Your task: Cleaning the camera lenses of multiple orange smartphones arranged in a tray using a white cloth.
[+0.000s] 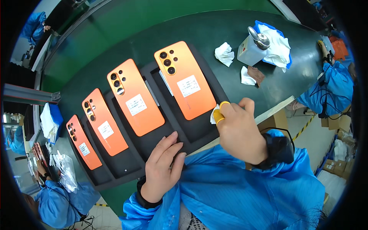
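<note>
Several orange smartphones lie backs up in a black foam tray point(184, 138), each with dark camera lenses and a white label. The rightmost smartphone point(196, 99) is closest to my right hand point(241, 132), which wears yellow finger cots on its fingers. Pinched in that hand is a white wipe point(213, 116), at the phone's lower right corner; whether it touches the phone I cannot tell. My left hand point(163, 166) lies at the tray's near edge with fingers stretched out and nothing in them. Farther left are a second smartphone point(134, 90), a third point(105, 132) and a smaller-looking one point(82, 147).
On the green table point(214, 28), beyond the tray, stand a white pump bottle point(249, 53) and a blue bin point(290, 63) of white wipes. Crumpled wipes point(224, 54) and a brown scrap point(256, 75) lie nearby. Co-workers in blue sit left point(61, 203) and right point(326, 88).
</note>
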Available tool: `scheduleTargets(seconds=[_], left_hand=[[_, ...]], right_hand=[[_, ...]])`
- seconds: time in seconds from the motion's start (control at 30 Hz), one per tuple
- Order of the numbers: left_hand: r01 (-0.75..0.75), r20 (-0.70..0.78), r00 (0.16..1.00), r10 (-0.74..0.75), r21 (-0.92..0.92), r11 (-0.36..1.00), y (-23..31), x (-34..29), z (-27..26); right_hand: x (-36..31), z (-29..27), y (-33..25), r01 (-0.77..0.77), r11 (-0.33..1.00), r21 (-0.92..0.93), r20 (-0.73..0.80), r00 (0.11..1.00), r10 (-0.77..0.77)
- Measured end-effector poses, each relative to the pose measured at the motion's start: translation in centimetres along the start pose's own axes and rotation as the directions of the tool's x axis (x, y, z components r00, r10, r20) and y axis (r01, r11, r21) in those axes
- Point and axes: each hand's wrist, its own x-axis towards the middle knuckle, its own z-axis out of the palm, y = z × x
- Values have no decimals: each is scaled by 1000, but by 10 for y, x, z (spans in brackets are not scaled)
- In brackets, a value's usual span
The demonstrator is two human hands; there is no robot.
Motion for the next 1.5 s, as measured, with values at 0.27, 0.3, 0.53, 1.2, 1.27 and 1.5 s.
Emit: scheduleTargets(seconds=[0.27,0.3,0.53,1.2,1.27,1.5], left_hand=[[44,-189,982,-18,134,990,-1,-35,-39],[92,-233,971,-52,166,982,-4,-41,-47],[513,-629,752,-199,367,776,-72,-82,-117],[454,-338,366,-867,-748,484,-94,-152,-163],[445,-349,359,-866,-752,487,-89,-152,-163],[369,-403,393,-826,-754,544,-84,-155,-165]], right_hand=[[-13,-18,58,-261,961,-86,-309,924,224],[-18,-12,63,-253,964,-82,-313,925,216],[-20,-16,37,-284,958,24,-272,921,280],[-3,46,28,-126,836,534,-304,894,328],[-4,49,29,-108,828,550,-332,882,335],[-5,49,28,-109,851,514,-357,875,327]])
